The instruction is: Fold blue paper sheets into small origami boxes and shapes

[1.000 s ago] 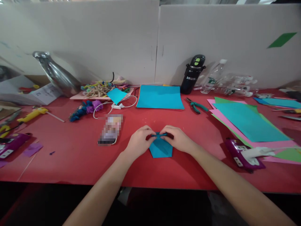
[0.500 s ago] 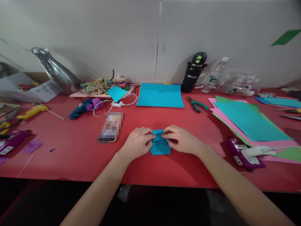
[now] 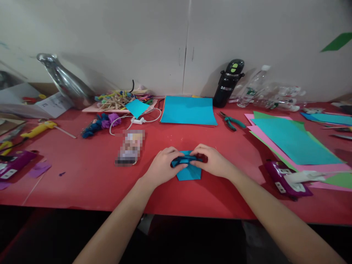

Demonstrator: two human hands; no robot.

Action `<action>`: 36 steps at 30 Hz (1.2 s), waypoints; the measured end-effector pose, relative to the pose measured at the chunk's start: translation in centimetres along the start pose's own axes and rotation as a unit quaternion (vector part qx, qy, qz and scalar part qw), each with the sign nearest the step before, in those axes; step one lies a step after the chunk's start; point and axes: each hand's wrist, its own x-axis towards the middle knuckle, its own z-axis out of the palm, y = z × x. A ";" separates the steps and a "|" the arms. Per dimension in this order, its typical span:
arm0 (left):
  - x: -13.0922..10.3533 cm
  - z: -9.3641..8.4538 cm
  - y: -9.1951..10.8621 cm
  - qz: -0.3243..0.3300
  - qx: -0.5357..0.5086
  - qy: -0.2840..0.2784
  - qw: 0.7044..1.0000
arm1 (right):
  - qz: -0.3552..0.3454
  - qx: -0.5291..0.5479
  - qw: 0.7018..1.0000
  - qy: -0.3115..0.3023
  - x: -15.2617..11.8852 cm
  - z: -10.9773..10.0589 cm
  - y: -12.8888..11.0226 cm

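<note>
A small piece of folded blue paper (image 3: pixel 189 173) lies on the red tabletop in front of me, its top part lifted and spread into an opening. My left hand (image 3: pixel 165 165) pinches the left side of that opening between thumb and fingers. From the other side, my right hand (image 3: pixel 211 160) grips the right edge the same way. The fingertips cover part of the upper folds. A phone (image 3: pixel 130 147) with a blurred screen lies to the left of my left hand.
Blue sheets (image 3: pixel 188 110) are stacked behind my hands, with green-handled pliers (image 3: pixel 232 121) to their right. Coloured paper (image 3: pixel 294 141) and a purple power strip (image 3: pixel 287 179) lie at right. A black bottle (image 3: pixel 228 84) stands at the back. At left is a yellow glue gun (image 3: pixel 38 130).
The upper fold of the blue paper has been opened out and raised. My fingers and thumbs have parted, taking hold of its two sides.
</note>
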 end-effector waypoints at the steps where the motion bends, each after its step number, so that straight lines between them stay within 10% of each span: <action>1: -0.1 0.0 -0.1 0.002 -0.003 0.003 1.000 | -0.002 0.002 1.000 -0.004 0.0 -0.1 0.0; 36: 0.6 0.5 -1.0 -0.078 -0.084 0.064 0.991 | -0.010 0.016 0.999 0.032 1.1 0.4 0.6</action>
